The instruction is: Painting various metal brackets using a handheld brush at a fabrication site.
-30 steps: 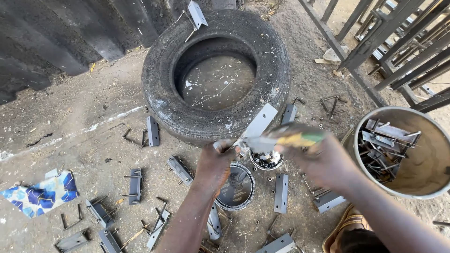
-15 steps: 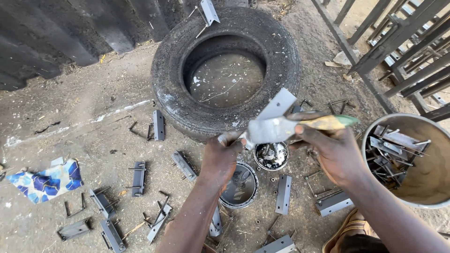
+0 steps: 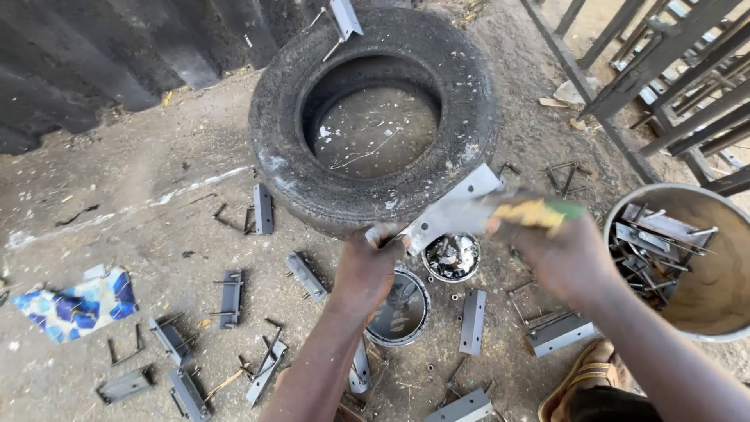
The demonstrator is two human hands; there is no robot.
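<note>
Bracket [image 3: 449,212] now raised higher over the tyre's [image 3: 289,168] near rim, left hand [image 3: 367,270] clamped on its lower end, right hand [image 3: 558,250] closed round a brush [image 3: 535,212] stroking it—painting continues.

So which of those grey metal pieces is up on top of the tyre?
The metal piece at the tyre's far edge, top of the picture. It leans on the rubber; the others lie on the ground, in the bucket or in hand.

A flat grey metal bracket plate [image 3: 453,209] with small holes is held tilted above the ground, its lower end pinched low-left, upper end rising right. A yellow-and-green-handled brush [image 3: 537,212], blurred, lies against it.
</note>
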